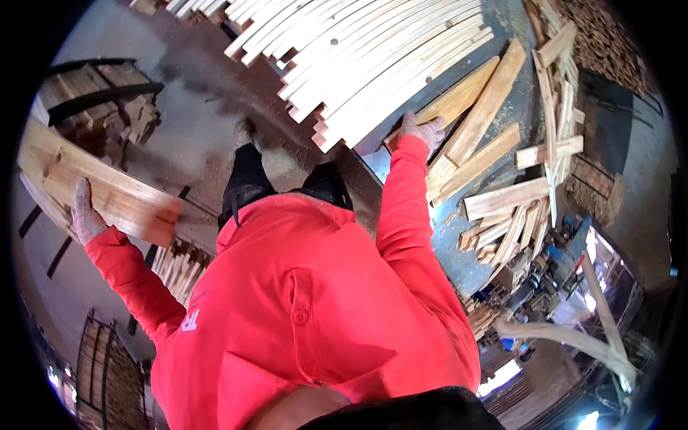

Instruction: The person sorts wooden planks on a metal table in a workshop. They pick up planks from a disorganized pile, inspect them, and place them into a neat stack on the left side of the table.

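Your left hand (87,215) out wide, gripping a broad wooden plank (93,188), your right hand (423,131) on a short board (455,100) beside stacked slats (373,64), seemingly clamped, bench (459,244) strewn with offcuts (502,201).

Both red-sleeved arms outstretched, gloved left hand (87,215) and right hand (423,131) gripping.

No packages, labels, signs or screens

Nothing of that kind showed anywhere in the view: no box, bag or wrapper, no sticker or tag, no posted sign, no display. The only marking was a small white printed mark (188,319) on the left side of the person's red shirt (301,315).
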`<state>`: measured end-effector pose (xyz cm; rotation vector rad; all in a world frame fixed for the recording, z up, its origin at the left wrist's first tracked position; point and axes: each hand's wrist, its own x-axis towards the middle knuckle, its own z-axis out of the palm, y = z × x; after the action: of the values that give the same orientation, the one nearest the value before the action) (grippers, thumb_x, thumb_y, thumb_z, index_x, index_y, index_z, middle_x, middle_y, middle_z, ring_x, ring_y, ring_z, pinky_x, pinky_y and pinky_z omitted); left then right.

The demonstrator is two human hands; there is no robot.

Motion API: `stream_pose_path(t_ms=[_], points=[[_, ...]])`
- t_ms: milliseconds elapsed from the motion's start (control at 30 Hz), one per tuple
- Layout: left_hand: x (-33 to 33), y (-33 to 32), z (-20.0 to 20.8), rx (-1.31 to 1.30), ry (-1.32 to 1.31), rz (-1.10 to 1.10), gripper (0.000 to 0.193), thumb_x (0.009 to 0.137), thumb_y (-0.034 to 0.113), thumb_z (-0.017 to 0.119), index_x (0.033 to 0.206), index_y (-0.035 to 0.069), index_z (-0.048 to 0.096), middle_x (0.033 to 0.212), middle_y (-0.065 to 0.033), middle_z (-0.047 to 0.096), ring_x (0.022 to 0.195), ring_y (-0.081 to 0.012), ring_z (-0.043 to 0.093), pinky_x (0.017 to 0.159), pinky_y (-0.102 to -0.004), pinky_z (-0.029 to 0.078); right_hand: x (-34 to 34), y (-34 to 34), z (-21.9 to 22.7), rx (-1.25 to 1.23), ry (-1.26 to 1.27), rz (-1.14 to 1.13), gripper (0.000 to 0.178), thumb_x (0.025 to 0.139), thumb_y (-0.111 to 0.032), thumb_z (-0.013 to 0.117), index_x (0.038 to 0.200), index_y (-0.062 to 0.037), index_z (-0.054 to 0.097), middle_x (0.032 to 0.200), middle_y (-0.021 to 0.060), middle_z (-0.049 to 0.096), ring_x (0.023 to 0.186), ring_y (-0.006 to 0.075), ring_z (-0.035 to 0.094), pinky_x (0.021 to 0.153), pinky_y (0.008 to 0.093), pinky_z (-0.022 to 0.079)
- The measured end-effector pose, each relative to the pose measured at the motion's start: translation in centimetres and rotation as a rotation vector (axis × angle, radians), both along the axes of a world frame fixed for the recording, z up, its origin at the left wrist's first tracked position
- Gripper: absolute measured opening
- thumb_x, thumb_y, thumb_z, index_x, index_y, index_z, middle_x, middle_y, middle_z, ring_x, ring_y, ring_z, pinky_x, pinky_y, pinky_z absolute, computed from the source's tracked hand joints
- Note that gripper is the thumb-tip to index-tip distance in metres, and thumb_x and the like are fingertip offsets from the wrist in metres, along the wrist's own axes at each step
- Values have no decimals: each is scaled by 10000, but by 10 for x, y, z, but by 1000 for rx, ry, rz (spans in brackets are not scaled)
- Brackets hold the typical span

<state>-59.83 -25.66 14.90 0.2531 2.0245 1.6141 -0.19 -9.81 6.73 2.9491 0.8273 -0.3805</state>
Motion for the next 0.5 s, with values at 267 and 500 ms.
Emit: stream_pose_path(t_ms=[267, 500], points=[[126, 141, -12, 210, -150, -559, 432, 934, 174, 621, 1294, -49, 537, 1174, -142, 634, 1068, -225, 618, 974, -353, 497, 80, -46, 102, 1167, 1251, -67, 593, 803, -329, 721, 1208, 45, 501, 957, 177, 615, 821, 298, 628, 763, 376, 566], [320, 160, 1, 322, -384, -917, 415, 940, 249, 629, 1278, 20, 557, 1120, -69, 646, 1009, -154, 593, 888, -314, 495, -106, -38, 168, 921, 407, 1046, 836, 786, -384, 720, 1459, -17, 386, 1378, 276, 456, 1252, 406, 485, 1003, 454, 438]])
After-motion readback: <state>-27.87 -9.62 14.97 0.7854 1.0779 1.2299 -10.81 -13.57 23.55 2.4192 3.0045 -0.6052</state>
